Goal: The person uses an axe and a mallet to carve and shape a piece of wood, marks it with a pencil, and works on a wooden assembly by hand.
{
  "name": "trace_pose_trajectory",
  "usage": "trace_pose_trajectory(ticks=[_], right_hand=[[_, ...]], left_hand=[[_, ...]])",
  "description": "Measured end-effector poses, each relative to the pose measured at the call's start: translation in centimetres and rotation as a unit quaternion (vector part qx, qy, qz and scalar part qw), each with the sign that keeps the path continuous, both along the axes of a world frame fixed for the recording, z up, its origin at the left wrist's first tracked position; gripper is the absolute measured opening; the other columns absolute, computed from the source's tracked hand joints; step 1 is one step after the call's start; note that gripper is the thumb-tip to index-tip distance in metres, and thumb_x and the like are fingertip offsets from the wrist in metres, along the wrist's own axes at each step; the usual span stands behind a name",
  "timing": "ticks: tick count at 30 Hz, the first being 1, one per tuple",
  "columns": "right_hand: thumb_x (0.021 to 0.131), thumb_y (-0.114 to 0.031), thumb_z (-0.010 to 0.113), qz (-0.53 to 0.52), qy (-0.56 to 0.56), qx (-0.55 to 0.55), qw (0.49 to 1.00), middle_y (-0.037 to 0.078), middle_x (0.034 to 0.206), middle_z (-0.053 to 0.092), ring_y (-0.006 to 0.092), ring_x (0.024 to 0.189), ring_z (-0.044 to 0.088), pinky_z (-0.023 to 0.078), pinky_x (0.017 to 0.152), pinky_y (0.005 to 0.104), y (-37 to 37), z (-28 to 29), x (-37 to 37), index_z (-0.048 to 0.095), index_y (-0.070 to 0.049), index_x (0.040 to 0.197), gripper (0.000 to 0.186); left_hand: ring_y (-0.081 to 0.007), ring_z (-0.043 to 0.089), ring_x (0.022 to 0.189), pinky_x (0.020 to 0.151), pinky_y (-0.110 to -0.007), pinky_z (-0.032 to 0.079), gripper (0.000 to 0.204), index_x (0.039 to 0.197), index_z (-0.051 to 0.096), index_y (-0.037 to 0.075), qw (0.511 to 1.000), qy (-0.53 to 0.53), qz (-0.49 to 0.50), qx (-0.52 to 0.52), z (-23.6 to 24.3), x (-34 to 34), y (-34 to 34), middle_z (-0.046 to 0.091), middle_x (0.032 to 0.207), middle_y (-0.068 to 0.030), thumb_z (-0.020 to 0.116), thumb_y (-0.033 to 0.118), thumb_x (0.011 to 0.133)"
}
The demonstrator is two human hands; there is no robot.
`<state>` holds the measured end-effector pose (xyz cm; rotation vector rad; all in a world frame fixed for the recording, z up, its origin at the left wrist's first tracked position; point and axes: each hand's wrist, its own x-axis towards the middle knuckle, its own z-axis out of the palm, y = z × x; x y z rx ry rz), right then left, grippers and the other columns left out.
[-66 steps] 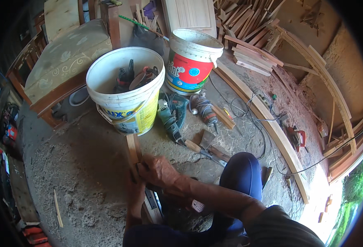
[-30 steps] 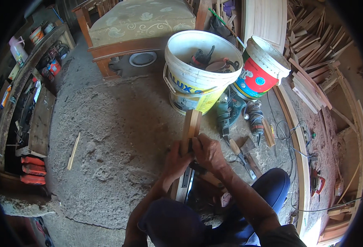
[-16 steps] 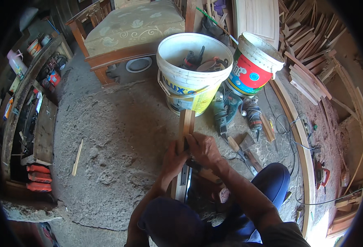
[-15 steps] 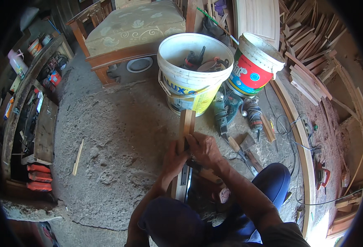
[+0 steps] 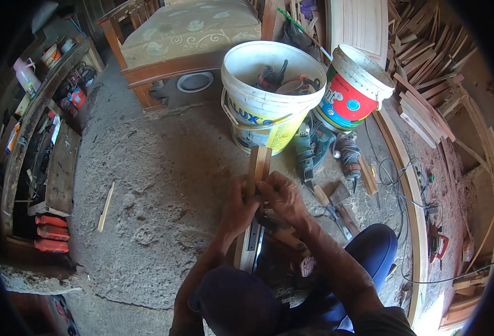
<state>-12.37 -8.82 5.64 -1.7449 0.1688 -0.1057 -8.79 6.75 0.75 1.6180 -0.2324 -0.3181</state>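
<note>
A long squared wooden bar (image 5: 260,159) stretches away from my body, its far end close to the white bucket. Along its near part lies a dark, narrow strip with small holes (image 5: 253,238). My left hand (image 5: 239,208) is closed around the bar's left side. Against the right side, my right hand (image 5: 283,197) has its thumb and fingers pinched together near the other hand's fingertips. Whatever sits between those fingers is hidden or too small to make out. Below the hands, the bar's near end disappears behind the dark cap (image 5: 235,302).
Beyond the bar stands a white bucket (image 5: 247,106) of tools, beside a red-labelled bucket (image 5: 350,103). Power tools (image 5: 313,148), a chisel-like tool (image 5: 328,204) and cables lie at right. A long plank (image 5: 406,185) curves past them. A wood stick (image 5: 106,207) lies left.
The whole view has shifted slightly. My right hand's fingers have drawn in a little on the bar's right side; my left hand keeps its hold.
</note>
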Motion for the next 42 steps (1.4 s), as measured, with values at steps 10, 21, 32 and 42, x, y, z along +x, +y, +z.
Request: trace_pose_trajectory(ticks=[10, 21, 32, 42], right_hand=[[0.097, -0.024, 0.062, -0.028, -0.053, -0.097, 0.994, 0.024, 0.079, 0.065, 0.0422, 0.078, 0.068, 0.053, 0.067, 0.0463, 1.0, 0.2, -0.1, 0.056, -0.003, 0.093, 0.022], [0.099, -0.024, 0.06, 0.005, -0.085, -0.217, 0.973, 0.024, 0.086, 0.067, 0.0467, 0.084, 0.067, 0.054, 0.066, 0.0492, 1.3, 0.2, -0.4, 0.055, -0.007, 0.106, 0.02], [0.094, -0.033, 0.062, 0.083, -0.067, -0.257, 0.96, 0.021, 0.091, 0.07, 0.0402, 0.088, 0.069, 0.053, 0.076, 0.046, -1.9, 0.3, 0.6, 0.065, -0.003, 0.103, 0.031], [0.085, -0.022, 0.066, 0.091, -0.086, -0.251, 0.96, 0.021, 0.087, 0.068, 0.0437, 0.089, 0.067, 0.054, 0.076, 0.0496, -2.5, 1.9, 0.1, 0.063, -0.004, 0.097, 0.021]], left_hand=[[-0.0128, 0.059, 0.097, 0.087, -0.028, 0.048, 0.03, 0.129, 0.054, 0.006, 0.973, -0.228, -0.012, -0.01, 0.3, 0.0, -0.5, 0.061, 0.109, -0.0048, 0.062, 0.008, 0.1], [-0.0116, 0.06, 0.1, 0.09, -0.029, 0.048, 0.021, 0.118, 0.057, 0.004, 0.987, -0.131, 0.003, -0.095, -3.2, 0.7, 0.4, 0.062, 0.105, -0.0019, 0.061, 0.003, 0.098], [-0.0091, 0.061, 0.094, 0.082, -0.026, 0.05, 0.017, 0.114, 0.061, 0.003, 0.982, -0.187, 0.007, -0.029, -1.2, 0.3, -0.9, 0.065, 0.101, -0.0017, 0.066, 0.009, 0.099], [-0.0086, 0.062, 0.094, 0.084, -0.025, 0.05, 0.018, 0.115, 0.061, 0.002, 0.99, -0.117, -0.005, -0.074, 0.4, -0.4, -1.8, 0.067, 0.102, -0.0031, 0.066, 0.005, 0.098]])
